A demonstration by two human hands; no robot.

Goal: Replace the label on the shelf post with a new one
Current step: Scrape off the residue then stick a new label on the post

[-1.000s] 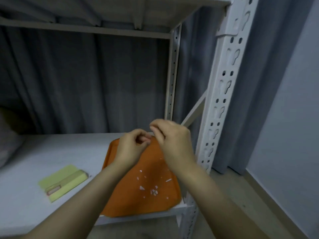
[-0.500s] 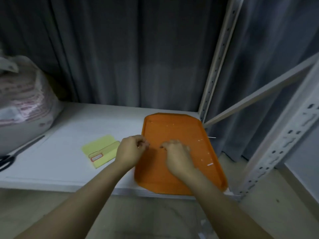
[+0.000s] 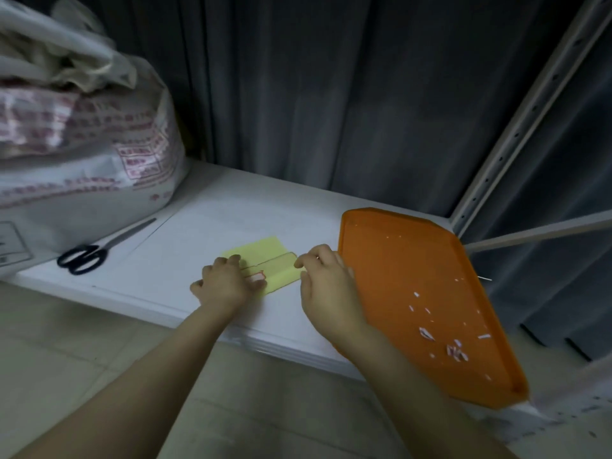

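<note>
Both hands now off orange tray [image 3: 430, 276], left hand [image 3: 225, 283] flat on yellow label sheet [image 3: 265, 260], right hand [image 3: 326, 279] fingers pinched narrow; bag [image 3: 82, 154] print unreadable.

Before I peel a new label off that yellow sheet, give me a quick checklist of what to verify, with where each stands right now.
1. Left hand pressing the yellow label sheet flat on the shelf: ok.
2. Red-bordered label left on the sheet: ok, one shows beside the left fingers.
3. Right hand at the sheet's right edge: ok; pinch on it: cannot tell.
4. Old label scraps contained in the orange tray: ok.
5. Scissors clear of both hands: ok.
6. Shelf post spot clean: cannot tell.
</note>
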